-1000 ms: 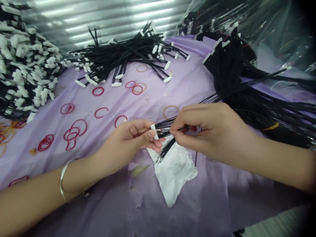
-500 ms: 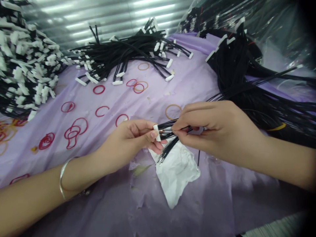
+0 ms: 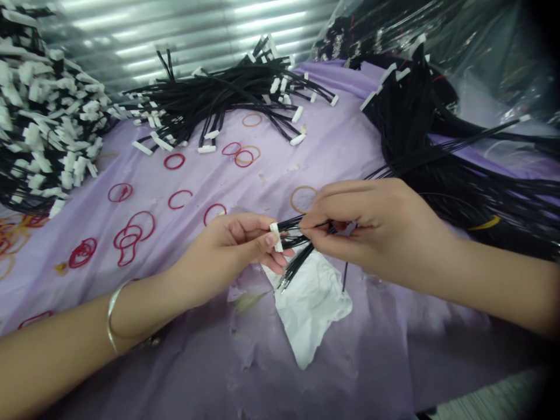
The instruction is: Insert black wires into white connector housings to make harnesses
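Note:
My left hand (image 3: 231, 248) pinches a small white connector (image 3: 275, 237) between thumb and fingers, just above a purple cloth (image 3: 184, 350). My right hand (image 3: 376, 230) is closed on thin black wires (image 3: 292, 224), their ends at the connector. More loose ends of the same bundle (image 3: 294, 268) hang below, over a crumpled white paper (image 3: 310, 309). The wires run back to the right into a big black bundle (image 3: 459, 186). A silver bangle (image 3: 111, 318) sits on my left wrist.
Red and tan rubber bands (image 3: 131, 230) are scattered on the cloth. A pile of black cables with white connectors (image 3: 219, 99) lies at the back, a larger heap (image 3: 44, 128) at the left. Clear plastic bags with cables (image 3: 437, 35) stand at the back right.
Both hands stay almost in place; the fingers shift slightly at the connector. The view wobbles a little.

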The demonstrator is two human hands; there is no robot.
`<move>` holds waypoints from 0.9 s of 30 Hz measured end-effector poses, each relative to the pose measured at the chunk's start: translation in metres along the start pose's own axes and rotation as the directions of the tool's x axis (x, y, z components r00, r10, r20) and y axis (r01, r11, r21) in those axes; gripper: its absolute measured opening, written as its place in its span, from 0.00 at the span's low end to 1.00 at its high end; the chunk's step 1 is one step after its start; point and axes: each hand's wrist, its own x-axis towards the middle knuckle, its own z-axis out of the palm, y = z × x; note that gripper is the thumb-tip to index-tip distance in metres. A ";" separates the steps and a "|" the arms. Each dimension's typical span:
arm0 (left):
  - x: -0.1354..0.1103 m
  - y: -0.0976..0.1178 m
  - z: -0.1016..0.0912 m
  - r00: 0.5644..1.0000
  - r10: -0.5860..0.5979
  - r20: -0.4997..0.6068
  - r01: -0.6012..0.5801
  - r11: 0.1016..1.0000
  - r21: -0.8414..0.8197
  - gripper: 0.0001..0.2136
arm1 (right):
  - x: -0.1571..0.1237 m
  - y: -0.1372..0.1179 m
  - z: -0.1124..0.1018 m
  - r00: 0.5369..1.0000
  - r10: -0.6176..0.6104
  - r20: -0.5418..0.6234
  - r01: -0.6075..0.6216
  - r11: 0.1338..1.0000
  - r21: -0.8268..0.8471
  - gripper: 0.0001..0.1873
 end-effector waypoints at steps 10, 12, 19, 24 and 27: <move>0.000 0.001 0.002 1.000 0.018 0.010 -0.019 0.997 0.073 0.06 | -0.001 0.004 0.016 0.998 -0.060 -0.015 0.061 0.998 0.025 0.09; 0.000 0.001 0.002 1.000 0.011 0.014 -0.012 0.997 0.080 0.06 | 0.000 0.006 0.013 0.998 -0.057 0.013 0.057 0.998 -0.010 0.09; 0.002 -0.002 -0.002 0.999 0.023 -0.035 -0.023 1.000 -0.003 0.08 | 0.002 0.016 -0.026 0.997 -0.001 0.083 0.016 0.983 -0.181 0.06; 0.002 -0.001 -0.002 0.999 0.010 -0.044 -0.011 1.000 -0.022 0.07 | 0.002 0.017 -0.027 0.995 -0.014 0.095 0.026 0.993 -0.118 0.05; 0.003 0.001 -0.001 0.999 -0.003 -0.041 0.002 1.000 -0.019 0.07 | 0.003 0.019 -0.023 0.985 -0.101 0.142 0.117 0.987 -0.112 0.06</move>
